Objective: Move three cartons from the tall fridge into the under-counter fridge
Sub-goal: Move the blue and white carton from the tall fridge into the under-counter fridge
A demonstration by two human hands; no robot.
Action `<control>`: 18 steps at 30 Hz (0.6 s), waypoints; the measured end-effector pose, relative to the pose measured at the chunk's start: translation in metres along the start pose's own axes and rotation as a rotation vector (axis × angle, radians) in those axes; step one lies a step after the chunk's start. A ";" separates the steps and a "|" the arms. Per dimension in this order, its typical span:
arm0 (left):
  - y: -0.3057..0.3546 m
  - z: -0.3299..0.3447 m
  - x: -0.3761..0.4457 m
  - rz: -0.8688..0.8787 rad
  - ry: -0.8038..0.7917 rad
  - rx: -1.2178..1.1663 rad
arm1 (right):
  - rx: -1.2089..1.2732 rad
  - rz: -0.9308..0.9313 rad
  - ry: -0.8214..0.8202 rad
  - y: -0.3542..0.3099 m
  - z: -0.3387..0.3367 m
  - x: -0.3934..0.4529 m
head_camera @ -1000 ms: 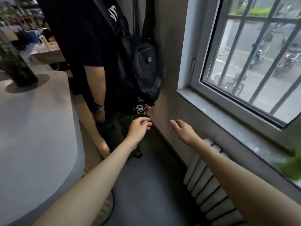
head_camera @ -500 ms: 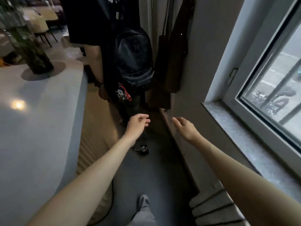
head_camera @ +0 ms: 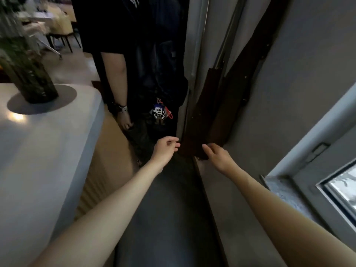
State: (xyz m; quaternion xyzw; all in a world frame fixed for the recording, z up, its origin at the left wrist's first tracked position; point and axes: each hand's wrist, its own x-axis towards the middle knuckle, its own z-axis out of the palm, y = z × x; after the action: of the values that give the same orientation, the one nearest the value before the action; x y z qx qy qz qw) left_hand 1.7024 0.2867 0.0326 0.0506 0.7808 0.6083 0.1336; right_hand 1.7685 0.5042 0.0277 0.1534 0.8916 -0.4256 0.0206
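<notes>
In the narrow aisle between the pale tabletop (head_camera: 44, 160) and the window wall, we hold both arms out ahead. Our left hand (head_camera: 165, 149) and right hand (head_camera: 216, 155) are empty, fingers loosely curled and half open, likely kept free for a fridge handle. Beyond them a person in black (head_camera: 123, 41) with a backpack (head_camera: 163, 60) blocks the way. A vase (head_camera: 30, 78) stands near the tabletop's far edge. No cartons or fridge are in view.
</notes>
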 end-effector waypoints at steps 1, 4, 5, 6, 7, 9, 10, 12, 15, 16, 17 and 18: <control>0.002 -0.003 0.013 -0.005 0.013 -0.006 | 0.003 -0.005 -0.009 -0.004 0.000 0.014; 0.010 -0.012 0.047 -0.018 0.047 -0.010 | 0.026 -0.003 -0.067 -0.015 0.002 0.051; 0.011 -0.015 0.057 -0.028 0.061 -0.009 | 0.029 -0.006 -0.082 -0.019 0.003 0.062; 0.013 -0.018 0.071 -0.037 0.077 -0.012 | 0.030 -0.012 -0.093 -0.024 0.005 0.077; 0.014 -0.022 0.085 -0.045 0.091 -0.013 | 0.024 -0.021 -0.103 -0.029 0.008 0.092; 0.016 -0.030 0.109 -0.050 0.120 -0.006 | 0.002 -0.049 -0.109 -0.040 0.010 0.120; 0.017 -0.034 0.124 -0.054 0.144 0.000 | 0.000 -0.066 -0.122 -0.045 0.013 0.138; 0.020 -0.041 0.148 -0.054 0.181 0.007 | 0.003 -0.115 -0.145 -0.054 0.017 0.170; 0.026 -0.051 0.184 -0.070 0.251 0.011 | -0.031 -0.166 -0.181 -0.066 0.023 0.225; 0.029 -0.054 0.194 -0.071 0.279 0.003 | -0.042 -0.179 -0.193 -0.070 0.025 0.242; 0.033 -0.058 0.204 -0.076 0.303 0.004 | -0.046 -0.189 -0.210 -0.074 0.026 0.260; 0.035 -0.060 0.213 -0.081 0.321 0.011 | -0.052 -0.194 -0.227 -0.076 0.027 0.274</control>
State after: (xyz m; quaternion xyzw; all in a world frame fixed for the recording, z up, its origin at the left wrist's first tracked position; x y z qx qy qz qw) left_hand 1.4787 0.2904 0.0482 -0.0783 0.7969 0.5982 0.0312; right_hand 1.4827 0.5085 0.0217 0.0171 0.9050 -0.4168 0.0840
